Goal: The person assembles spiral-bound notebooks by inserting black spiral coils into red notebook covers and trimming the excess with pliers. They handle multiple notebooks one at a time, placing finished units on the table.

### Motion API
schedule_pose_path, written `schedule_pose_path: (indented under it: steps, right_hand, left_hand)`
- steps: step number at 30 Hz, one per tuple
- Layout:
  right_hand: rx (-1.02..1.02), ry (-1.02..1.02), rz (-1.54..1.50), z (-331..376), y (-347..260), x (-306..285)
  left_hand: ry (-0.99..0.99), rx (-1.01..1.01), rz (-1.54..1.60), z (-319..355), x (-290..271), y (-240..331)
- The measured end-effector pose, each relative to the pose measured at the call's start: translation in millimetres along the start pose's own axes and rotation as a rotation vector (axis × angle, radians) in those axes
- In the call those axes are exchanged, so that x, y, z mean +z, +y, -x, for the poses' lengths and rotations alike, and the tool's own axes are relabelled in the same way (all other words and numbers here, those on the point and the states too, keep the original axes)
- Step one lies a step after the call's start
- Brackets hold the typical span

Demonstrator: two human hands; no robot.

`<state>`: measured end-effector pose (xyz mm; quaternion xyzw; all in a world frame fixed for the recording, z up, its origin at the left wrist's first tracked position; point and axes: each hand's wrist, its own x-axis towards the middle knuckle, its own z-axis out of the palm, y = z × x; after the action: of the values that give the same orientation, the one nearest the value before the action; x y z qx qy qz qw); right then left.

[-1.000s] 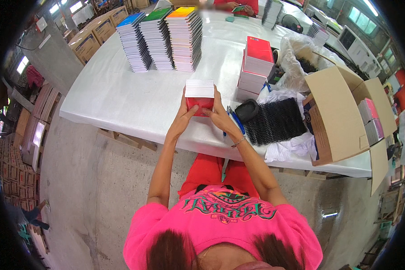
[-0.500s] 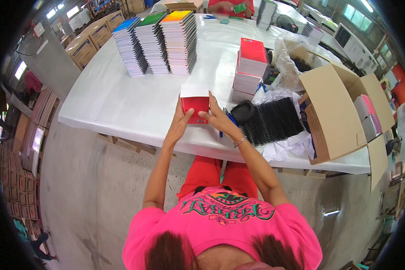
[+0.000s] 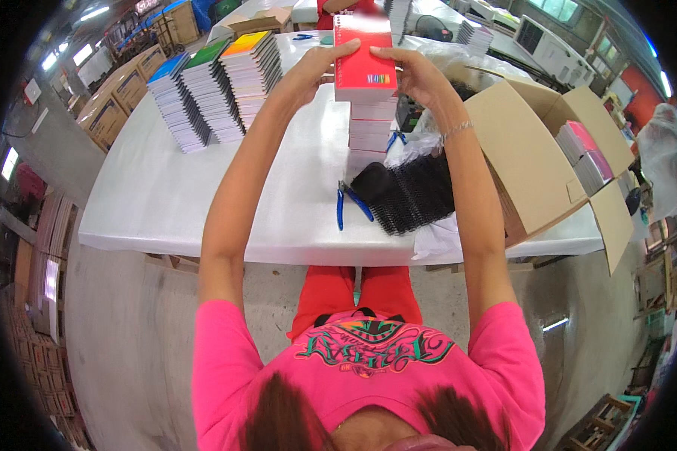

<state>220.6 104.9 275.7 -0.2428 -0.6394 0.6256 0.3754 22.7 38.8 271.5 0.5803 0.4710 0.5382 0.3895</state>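
HANDS: red notebook (image 3: 363, 56) gripped at both side edges by left hand (image 3: 314, 66) and right hand (image 3: 414, 69), fingers closed on it | CHANGE: notebook carried from near surface (image 3: 203, 195) edge out above notebook stack (image 3: 370, 131) | STATUS: stacking judged underway; 1 blue pliers (image 3: 351, 201) idle.

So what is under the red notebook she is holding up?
Under the red spiral notebook, held by left hand and right hand, stands a stack of notebooks on the white table. Whether they touch is hidden.
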Motion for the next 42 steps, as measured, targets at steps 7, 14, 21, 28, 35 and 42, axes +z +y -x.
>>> schedule_pose_path:
  steps: [7,14,21,28,35,42]
  right_hand:
    - [0.117,0.099,-0.033,-35.6,14.0,-34.6]
    - [0.157,0.136,-0.045,-46.8,28.7,-45.2]
    - [0.19,0.119,-0.014,-46.1,34.1,-45.6]
    - [0.187,0.181,-0.032,-45.0,37.7,-44.8]
    - [0.235,0.254,-0.063,-49.3,39.1,-40.2]
    - [0.206,0.259,-0.084,-51.9,48.9,-42.3]
  left_hand:
    - [-0.042,-0.23,0.133,-63.9,5.5,-27.1]
    - [0.077,-0.348,0.196,-81.1,5.7,-41.6]
    - [0.072,-0.384,0.156,-83.7,0.1,-52.3]
    - [0.066,-0.37,0.178,-82.8,5.6,-51.9]
    - [0.086,-0.417,0.206,-89.9,7.1,-56.2]
    - [0.159,-0.408,0.173,-83.7,14.3,-57.0]
